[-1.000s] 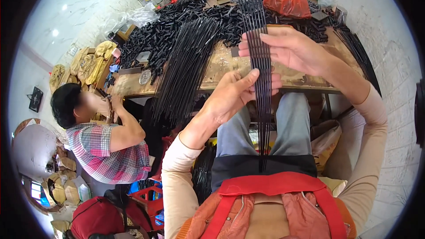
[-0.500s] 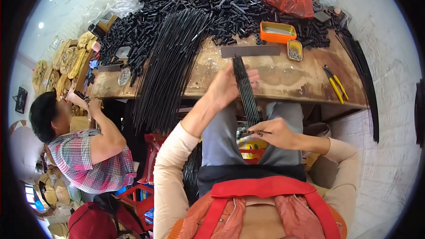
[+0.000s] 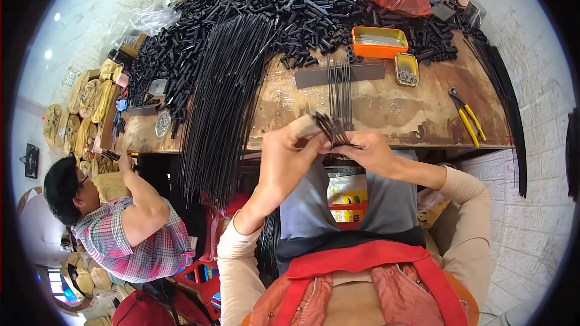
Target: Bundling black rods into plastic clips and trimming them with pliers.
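At the table's front edge my left hand (image 3: 284,158) and my right hand (image 3: 371,152) meet around a small bundle of thin black rods (image 3: 340,92). Both hands are closed on its near end, where dark pieces fan out between my fingers. The rods point away from me and spread slightly, their far ends over a flat grey bar (image 3: 365,73) on the tabletop. My fingers partly hide how the near ends are gripped. Left of my hands lies a large sheaf of long black rods (image 3: 226,93), overhanging the table's edge.
Black tubular parts (image 3: 314,15) heap across the back of the wooden table (image 3: 411,124). Right of the bar sit an orange tray (image 3: 380,53) and a small tin (image 3: 407,80) of metal bits. Yellow-handled pliers (image 3: 467,122) lie farther right. A co-worker (image 3: 130,229) sits at left.
Both hands have come together at the table edge, the right moving up from my lap. The rod bundle has moved farther onto the table, its near end now between my hands.
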`<state>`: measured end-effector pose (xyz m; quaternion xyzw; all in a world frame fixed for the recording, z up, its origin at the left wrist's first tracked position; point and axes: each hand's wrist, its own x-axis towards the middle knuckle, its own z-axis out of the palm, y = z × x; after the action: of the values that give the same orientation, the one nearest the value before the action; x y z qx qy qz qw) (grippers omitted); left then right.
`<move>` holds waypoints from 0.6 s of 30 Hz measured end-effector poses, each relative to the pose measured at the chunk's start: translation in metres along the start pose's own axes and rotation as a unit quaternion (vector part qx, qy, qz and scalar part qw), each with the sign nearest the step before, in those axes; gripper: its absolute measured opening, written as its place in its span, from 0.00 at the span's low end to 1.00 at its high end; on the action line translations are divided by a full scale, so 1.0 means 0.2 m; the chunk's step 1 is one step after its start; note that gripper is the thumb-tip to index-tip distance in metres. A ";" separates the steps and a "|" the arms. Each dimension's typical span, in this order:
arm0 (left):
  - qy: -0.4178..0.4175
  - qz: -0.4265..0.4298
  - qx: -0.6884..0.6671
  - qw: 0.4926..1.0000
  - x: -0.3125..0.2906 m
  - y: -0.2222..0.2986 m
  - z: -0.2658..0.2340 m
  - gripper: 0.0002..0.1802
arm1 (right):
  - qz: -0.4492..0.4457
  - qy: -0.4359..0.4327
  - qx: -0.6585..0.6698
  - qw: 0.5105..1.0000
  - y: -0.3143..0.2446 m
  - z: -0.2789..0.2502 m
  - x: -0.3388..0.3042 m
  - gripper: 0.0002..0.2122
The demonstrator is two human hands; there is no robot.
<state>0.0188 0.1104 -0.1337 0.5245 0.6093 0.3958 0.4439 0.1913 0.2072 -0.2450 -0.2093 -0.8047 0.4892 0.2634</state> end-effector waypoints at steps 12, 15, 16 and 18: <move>0.131 0.174 -0.173 0.961 -0.06 0.02 0.13 0.14 | 0.001 0.002 -0.007 1.000 0.05 0.04 -0.01 0.09; 0.132 0.163 -0.206 0.956 -0.08 0.05 0.14 0.15 | 0.007 -0.008 -0.026 1.000 0.11 0.07 -0.04 0.10; 0.135 0.159 -0.205 0.956 -0.07 0.07 0.14 0.15 | -0.005 0.009 0.032 0.999 0.12 0.06 -0.02 0.09; 0.101 0.209 -0.235 0.944 -0.04 0.11 0.11 0.16 | -0.019 0.022 0.095 0.995 0.12 0.06 0.00 0.09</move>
<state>0.0469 0.1060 -0.1174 0.4784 0.4170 0.6626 0.3978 0.1855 0.2089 -0.2721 -0.1793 -0.7526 0.5533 0.3088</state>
